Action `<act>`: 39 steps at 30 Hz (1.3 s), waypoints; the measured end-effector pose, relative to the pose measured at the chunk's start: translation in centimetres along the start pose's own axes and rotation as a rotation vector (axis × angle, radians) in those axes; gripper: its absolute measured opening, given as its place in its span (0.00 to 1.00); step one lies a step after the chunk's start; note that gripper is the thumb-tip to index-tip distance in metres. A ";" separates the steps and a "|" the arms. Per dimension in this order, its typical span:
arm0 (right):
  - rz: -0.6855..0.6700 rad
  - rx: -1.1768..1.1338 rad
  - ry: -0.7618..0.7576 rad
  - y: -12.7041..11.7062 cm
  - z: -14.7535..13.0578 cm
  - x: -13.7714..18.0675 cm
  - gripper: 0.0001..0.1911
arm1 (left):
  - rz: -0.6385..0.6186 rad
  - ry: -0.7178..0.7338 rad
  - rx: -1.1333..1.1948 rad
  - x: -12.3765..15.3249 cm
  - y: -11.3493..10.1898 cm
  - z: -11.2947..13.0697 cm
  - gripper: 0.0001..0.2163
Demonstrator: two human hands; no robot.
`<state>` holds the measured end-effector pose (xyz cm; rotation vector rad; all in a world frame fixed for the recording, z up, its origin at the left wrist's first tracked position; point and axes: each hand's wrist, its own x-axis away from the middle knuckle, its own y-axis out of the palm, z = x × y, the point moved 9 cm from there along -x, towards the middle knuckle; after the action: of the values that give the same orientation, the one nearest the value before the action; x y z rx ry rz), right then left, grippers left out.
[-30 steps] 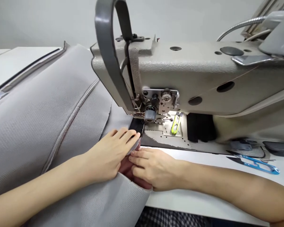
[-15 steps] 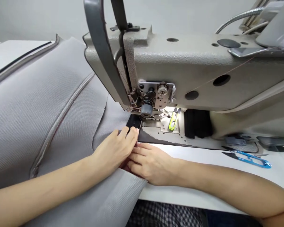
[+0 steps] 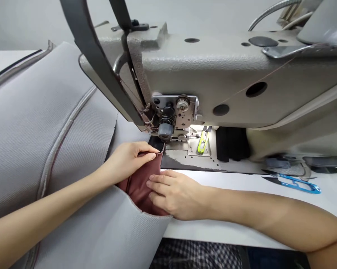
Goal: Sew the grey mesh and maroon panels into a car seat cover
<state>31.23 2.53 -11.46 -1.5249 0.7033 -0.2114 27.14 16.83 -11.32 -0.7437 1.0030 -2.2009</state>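
Observation:
My left hand (image 3: 131,158) pinches the top edge of a dusky red fabric (image 3: 141,186) between thumb and fingers, just in front of the presser foot of the sewing machine (image 3: 168,123). My right hand (image 3: 174,194) rests on the same red layer with its fingers stretched out and slightly apart; its thumb is hidden. Around the red layer lies a large grey textured fabric (image 3: 106,228), folded back so that its cut edge curves beneath both hands. A dark strip (image 3: 156,143) runs under the foot. The needle's tip cannot be made out.
Yellow-green thread snips (image 3: 204,141) lie on the machine bed right of the foot. Blue-handled snips (image 3: 297,184) are on the white tabletop (image 3: 227,228) at the right. A black roll (image 3: 232,144) stands beneath the machine arm. More grey fabric with a corded seam (image 3: 61,138) spreads leftward.
My left hand has shifted left and turned into a pinch, uncovering the red fabric. The right hand stays nearly in place, its fingers more spread. The view has shifted slightly right.

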 end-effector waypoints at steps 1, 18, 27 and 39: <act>0.006 -0.006 0.003 -0.1 0.0 0.0 0.16 | 0.034 0.017 -0.050 0.3 0.1 0.2 0.14; -0.062 -0.074 0.070 0.2 0.2 0.2 0.16 | -0.112 0.357 -0.730 3.2 3.2 3.6 0.15; -0.134 -0.147 0.103 0.1 1.6 0.4 0.20 | -0.132 0.331 -0.742 2.3 3.4 4.0 0.13; -0.026 -0.173 0.147 0.3 4.0 0.5 0.21 | -0.208 0.210 -0.625 0.5 3.0 3.6 0.14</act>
<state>33.67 5.66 -12.30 -1.6967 0.8354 -0.2908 30.16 13.28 -11.58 -0.9275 1.8376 -2.1740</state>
